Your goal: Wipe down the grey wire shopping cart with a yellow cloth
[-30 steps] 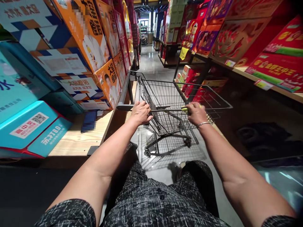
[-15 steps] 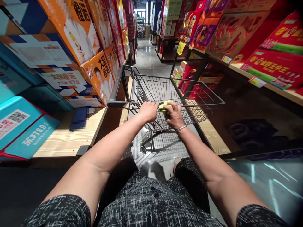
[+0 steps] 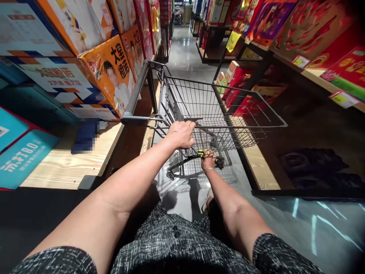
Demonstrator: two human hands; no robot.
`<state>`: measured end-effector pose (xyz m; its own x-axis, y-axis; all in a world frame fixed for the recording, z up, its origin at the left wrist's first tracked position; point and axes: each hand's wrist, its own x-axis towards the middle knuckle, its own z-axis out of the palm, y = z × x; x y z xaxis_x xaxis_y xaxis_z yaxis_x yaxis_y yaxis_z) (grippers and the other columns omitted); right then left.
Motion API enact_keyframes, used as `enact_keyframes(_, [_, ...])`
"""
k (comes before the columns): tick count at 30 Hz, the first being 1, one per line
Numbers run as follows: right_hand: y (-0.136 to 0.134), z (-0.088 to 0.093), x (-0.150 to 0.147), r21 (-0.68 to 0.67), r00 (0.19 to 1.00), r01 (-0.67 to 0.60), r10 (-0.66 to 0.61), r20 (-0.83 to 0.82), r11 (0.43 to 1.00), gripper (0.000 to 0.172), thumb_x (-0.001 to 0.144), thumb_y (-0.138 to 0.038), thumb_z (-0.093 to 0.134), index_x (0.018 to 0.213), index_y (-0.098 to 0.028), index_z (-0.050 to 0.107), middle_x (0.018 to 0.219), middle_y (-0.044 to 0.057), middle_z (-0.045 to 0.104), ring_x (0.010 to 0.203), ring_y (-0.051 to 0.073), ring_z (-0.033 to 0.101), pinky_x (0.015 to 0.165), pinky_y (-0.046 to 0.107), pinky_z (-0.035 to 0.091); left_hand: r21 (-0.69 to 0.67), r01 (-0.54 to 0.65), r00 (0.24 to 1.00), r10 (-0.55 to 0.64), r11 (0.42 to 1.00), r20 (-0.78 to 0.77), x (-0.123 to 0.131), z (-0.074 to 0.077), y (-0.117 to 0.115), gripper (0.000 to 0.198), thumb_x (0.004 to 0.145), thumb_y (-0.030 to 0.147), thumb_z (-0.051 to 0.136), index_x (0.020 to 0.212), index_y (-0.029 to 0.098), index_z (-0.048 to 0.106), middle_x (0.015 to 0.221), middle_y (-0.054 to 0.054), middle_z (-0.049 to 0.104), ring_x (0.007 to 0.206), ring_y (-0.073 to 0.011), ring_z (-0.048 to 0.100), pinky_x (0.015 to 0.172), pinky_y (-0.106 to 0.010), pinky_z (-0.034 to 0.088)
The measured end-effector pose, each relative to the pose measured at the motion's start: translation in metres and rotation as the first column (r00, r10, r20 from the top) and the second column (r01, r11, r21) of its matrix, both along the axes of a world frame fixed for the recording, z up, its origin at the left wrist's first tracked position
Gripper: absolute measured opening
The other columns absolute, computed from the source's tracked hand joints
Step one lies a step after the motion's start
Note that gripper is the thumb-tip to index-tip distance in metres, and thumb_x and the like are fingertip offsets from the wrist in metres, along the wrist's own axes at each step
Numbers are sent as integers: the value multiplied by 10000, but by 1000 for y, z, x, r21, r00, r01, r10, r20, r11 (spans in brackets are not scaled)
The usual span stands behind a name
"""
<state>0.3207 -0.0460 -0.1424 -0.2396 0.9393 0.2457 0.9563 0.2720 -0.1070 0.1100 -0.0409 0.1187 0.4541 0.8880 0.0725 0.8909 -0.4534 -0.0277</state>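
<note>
A dark wire shopping cart (image 3: 196, 99) stands crosswise in the aisle in front of me, its handle at the left. My left hand (image 3: 181, 135) is closed over the top rail of the basket's near side. Lower and slightly to the right, my right hand (image 3: 208, 159) grips a small yellow-green cloth (image 3: 202, 153) against the cart's lower frame. Its fingers are wrapped around the cloth, so most of it is hidden. The cart's basket shows nothing inside.
On the left, stacked orange and blue cartons (image 3: 108, 76) and a turquoise box (image 3: 28, 152) sit on a wooden shelf (image 3: 62, 167) beside a dark blue item (image 3: 85, 135). Red gift boxes (image 3: 348, 68) line the right rack. The grey floor (image 3: 182, 45) runs on between the racks.
My right hand has moved down with the cloth, from the basket's top rail to the lower frame. My left hand stays on the rail. The view has tilted downward.
</note>
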Motion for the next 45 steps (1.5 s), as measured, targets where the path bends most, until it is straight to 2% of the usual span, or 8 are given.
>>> enact_keyframes(4, [9, 19, -6, 53, 982, 147, -139, -129, 988, 477, 727, -100, 487, 1186, -164, 603, 1206, 158, 472, 1129, 304, 439, 962, 512, 436, 5, 10, 1000, -10, 1000, -2, -7, -2, 6, 430, 888, 415, 564, 1233, 159, 574, 1200, -112, 693, 1079, -308, 657, 894, -404, 465])
enact_keyframes(11, [31, 131, 9, 432, 897, 171, 42, -440, 885, 458, 840, -175, 528, 1278, -282, 609, 1382, 138, 378, 1321, 369, 359, 1086, 601, 371, -41, -36, 999, 37, 999, 16, -25, 2, 22, 412, 880, 401, 567, 1258, 238, 595, 1227, -55, 711, 1126, -297, 652, 914, -393, 462])
enact_keyframes(14, [40, 147, 18, 523, 916, 181, 50, -397, 833, 406, 875, -189, 531, 1255, -279, 639, 1390, 134, 373, 1333, 361, 337, 1114, 589, 360, -52, -43, 999, 44, 998, 24, -30, 3, 26, 383, 874, 384, 560, 1226, 244, 616, 1205, -47, 724, 1118, -298, 664, 883, -391, 468])
enact_keyframes(23, [4, -1, 26, -22, 945, 223, -222, -239, 975, 492, 736, -105, 548, 1194, -229, 677, 1392, 145, 494, 1242, 328, 412, 1068, 527, 392, -119, -89, 995, 94, 989, 37, -44, 8, 31, 390, 850, 374, 550, 1223, 317, 644, 1158, -8, 741, 1086, -292, 672, 894, -382, 452])
enact_keyframes(28, [-8, -24, 35, -114, 938, 238, -259, -229, 965, 480, 729, -95, 496, 1153, -208, 691, 1364, 150, 523, 1197, 311, 449, 1018, 498, 417, -101, -150, 987, 155, 983, 43, -53, 6, 44, 351, 882, 480, 535, 1165, 331, 680, 1030, -5, 750, 1033, -293, 680, 884, -378, 442])
enact_keyframes(33, [6, 35, 36, 183, 956, 100, -44, -291, 978, 461, 753, -72, 520, 1145, -255, 679, 1335, 109, 487, 1209, 290, 434, 1058, 497, 413, -96, -217, 970, 225, 972, 88, -66, 4, 60, 405, 888, 613, 522, 1108, 328, 708, 955, -4, 738, 1021, -287, 671, 890, -370, 435])
enact_keyframes(38, [28, 135, 45, 498, 937, 168, 19, -349, 851, 397, 832, -148, 559, 1192, -287, 653, 1342, 103, 440, 1284, 340, 387, 1077, 573, 397, -74, -222, 967, 229, 972, 113, -75, 2, 72, 418, 915, 590, 505, 1090, 280, 726, 1015, -44, 726, 1106, -305, 624, 1006, -427, 392])
enact_keyframes(45, [60, 205, 6, 298, 956, -48, 130, -264, 953, 421, 841, -178, 612, 1252, -269, 629, 1369, 81, 518, 1176, 301, 489, 985, 510, 486, -61, 10, 988, 0, 998, 154, -18, -16, 63, 567, 897, 413, 588, 1442, 259, 541, 1413, -92, 589, 1369, -330, 432, 1180, -508, 200])
